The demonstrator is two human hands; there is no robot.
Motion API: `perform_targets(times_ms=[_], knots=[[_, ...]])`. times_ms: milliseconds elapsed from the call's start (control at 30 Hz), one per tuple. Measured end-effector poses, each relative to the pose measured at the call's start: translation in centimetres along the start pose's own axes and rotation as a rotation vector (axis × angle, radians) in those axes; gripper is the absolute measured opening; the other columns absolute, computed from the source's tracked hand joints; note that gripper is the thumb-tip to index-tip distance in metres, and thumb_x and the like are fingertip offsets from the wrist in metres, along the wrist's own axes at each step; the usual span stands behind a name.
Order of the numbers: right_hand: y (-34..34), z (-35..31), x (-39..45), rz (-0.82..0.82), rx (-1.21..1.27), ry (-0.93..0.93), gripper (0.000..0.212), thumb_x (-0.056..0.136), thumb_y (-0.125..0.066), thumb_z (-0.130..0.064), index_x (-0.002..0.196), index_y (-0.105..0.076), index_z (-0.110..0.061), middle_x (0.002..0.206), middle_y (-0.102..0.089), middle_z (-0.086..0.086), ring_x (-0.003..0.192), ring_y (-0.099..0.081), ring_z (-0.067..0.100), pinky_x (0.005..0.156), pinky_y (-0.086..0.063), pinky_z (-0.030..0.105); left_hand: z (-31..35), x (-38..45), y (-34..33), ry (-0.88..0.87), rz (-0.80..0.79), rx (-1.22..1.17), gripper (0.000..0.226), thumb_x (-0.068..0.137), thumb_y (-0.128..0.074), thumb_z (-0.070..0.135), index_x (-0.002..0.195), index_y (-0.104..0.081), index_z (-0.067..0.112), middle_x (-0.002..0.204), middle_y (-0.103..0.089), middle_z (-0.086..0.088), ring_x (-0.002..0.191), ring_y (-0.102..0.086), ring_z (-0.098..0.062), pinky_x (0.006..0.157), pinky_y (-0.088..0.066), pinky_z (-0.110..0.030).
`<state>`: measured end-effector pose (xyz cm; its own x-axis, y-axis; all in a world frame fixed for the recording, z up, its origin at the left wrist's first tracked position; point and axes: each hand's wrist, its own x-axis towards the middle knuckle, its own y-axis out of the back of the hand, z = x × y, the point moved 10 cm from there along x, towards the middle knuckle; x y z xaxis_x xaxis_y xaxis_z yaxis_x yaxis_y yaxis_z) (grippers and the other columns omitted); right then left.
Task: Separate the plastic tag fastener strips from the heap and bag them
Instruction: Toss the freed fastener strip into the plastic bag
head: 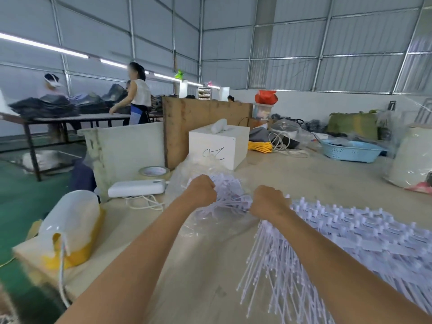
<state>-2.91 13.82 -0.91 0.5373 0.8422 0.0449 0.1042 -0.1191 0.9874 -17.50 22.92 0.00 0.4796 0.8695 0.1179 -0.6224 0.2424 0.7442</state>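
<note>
Your left hand is curled into a fist round one end of a bundle of fastener strips, and your right hand is fisted on the other end, so the white strips run straight between the two fists. Both hands sit just above a clear plastic bag that lies crumpled on the table; whether the bundle is partly inside the bag's mouth cannot be told.

Take the white box with the scribble on its front as your landmark. Your hands and the bundle are in front of it, nearer you. The heap of fastener strips spreads on the table in front of the box and to its right, starting just beside your right hand and running under your right forearm, with the thin stems fanning towards you.

Left of the box a roll of tape lies flat, and in front of the roll lies a white power bank with its cable. Further left and nearer you stands a white and yellow bag at the table's edge. Right of the box lies a yellow cord, and beyond it a blue basket. Behind the box stands a brown board. Far off to the left, people stand at another table stacked with dark clothes.
</note>
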Motion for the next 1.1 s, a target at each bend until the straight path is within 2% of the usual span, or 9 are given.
perform_targets(times_ms=[100, 200, 300, 533, 733, 867, 967, 1033, 1100], knots=[[1.1, -0.3, 0.2, 0.109, 0.082, 0.041, 0.037, 0.086, -0.061, -0.008, 0.121, -0.051, -0.003, 0.127, -0.043, 0.013, 0.108, -0.056, 0.03, 0.091, -0.048, 0.034, 0.7, 0.8, -2.7, -0.01, -0.103, 0.134, 0.037, 0.081, -0.046, -0.009, 0.053, -0.029, 0.01, 0.058, -0.031, -0.006, 0.054, -0.038, -0.017, 0.047, -0.029, -0.021], [3.3, 0.0, -0.1, 0.271, 0.192, 0.049, 0.056, 0.08, -0.064, 0.003, 0.13, -0.04, 0.002, 0.135, -0.032, 0.014, 0.101, -0.06, 0.031, 0.08, -0.045, 0.029, 1.6, 1.3, -5.6, -0.094, -0.153, 0.511, 0.024, 0.097, -0.042, 0.018, 0.096, -0.059, 0.001, 0.106, -0.053, -0.015, 0.113, -0.048, -0.032, 0.092, -0.039, -0.033], [5.2, -0.2, -1.0, 0.401, 0.269, 0.133, 0.079, 0.077, -0.061, 0.011, 0.145, -0.023, 0.0, 0.141, -0.027, 0.012, 0.101, -0.059, 0.032, 0.083, -0.046, 0.03, 1.3, 2.1, -7.1, -0.127, -0.032, 0.822, 0.062, 0.097, -0.03, 0.048, 0.141, -0.031, 0.005, 0.143, -0.028, -0.016, 0.133, -0.024, -0.034, 0.106, -0.024, -0.05], [7.4, 0.0, -2.3, 0.529, 0.313, 0.22, 0.086, 0.072, -0.061, 0.013, 0.147, -0.021, -0.002, 0.144, -0.026, 0.01, 0.098, -0.058, 0.029, 0.07, -0.041, 0.025, -2.4, 3.6, -6.3, 0.135, -0.005, 0.956, 0.065, 0.102, -0.031, 0.028, 0.148, 0.014, 0.021, 0.152, -0.016, -0.025, 0.14, -0.012, -0.044, 0.105, -0.023, -0.062], [1.7, -0.5, -0.6, 0.111, 0.021, 0.211, 0.053, 0.088, -0.057, -0.011, 0.136, -0.035, -0.005, 0.133, -0.035, 0.011, 0.117, -0.045, 0.033, 0.093, -0.042, 0.039, -1.0, 2.5, -6.1, 0.046, -0.089, 0.901, 0.068, 0.094, -0.021, 0.06, 0.15, 0.002, 0.028, 0.157, -0.009, -0.011, 0.143, -0.008, -0.037, 0.11, -0.014, -0.059], [1.3, -0.4, -0.6, 0.056, 0.062, 0.207, 0.055, 0.095, -0.05, -0.032, 0.144, -0.03, -0.017, 0.136, -0.033, 0.015, 0.126, -0.037, 0.036, 0.102, -0.038, 0.049, -1.6, 1.1, -4.9, 0.07, -0.147, 0.85, 0.069, 0.093, -0.02, 0.064, 0.15, -0.004, 0.029, 0.158, -0.005, -0.01, 0.143, -0.009, -0.037, 0.112, -0.013, -0.058], [4.5, 0.1, -2.1, 0.123, 0.367, 0.31, 0.058, 0.093, -0.055, -0.042, 0.145, -0.037, -0.023, 0.146, -0.034, 0.015, 0.134, -0.035, 0.03, 0.109, -0.033, 0.036, -0.3, 0.3, -3.0, 0.041, -0.082, 0.836, 0.06, 0.097, -0.025, 0.052, 0.148, -0.019, 0.022, 0.152, -0.021, -0.013, 0.139, -0.021, -0.037, 0.111, -0.022, -0.054], [7.8, 2.1, -4.0, 0.207, 0.576, 0.382, 0.048, 0.09, -0.061, -0.038, 0.134, -0.054, -0.019, 0.142, -0.048, 0.005, 0.129, -0.046, 0.017, 0.099, -0.035, 0.017, 2.5, -0.4, -1.1, -0.017, 0.064, 0.803, 0.049, 0.099, -0.03, 0.043, 0.139, -0.038, 0.016, 0.14, -0.038, -0.013, 0.13, -0.036, -0.035, 0.106, -0.032, -0.049], [10.1, 6.0, -5.6, 0.256, 0.672, 0.356, 0.036, 0.089, -0.063, -0.034, 0.121, -0.065, -0.019, 0.131, -0.059, -0.002, 0.116, -0.056, 0.01, 0.093, -0.04, 0.016, 6.8, -1.9, 0.2, -0.197, 0.248, 0.726, 0.041, 0.096, -0.042, 0.035, 0.124, -0.055, 0.008, 0.122, -0.052, -0.015, 0.114, -0.049, -0.034, 0.095, -0.043, -0.045]])
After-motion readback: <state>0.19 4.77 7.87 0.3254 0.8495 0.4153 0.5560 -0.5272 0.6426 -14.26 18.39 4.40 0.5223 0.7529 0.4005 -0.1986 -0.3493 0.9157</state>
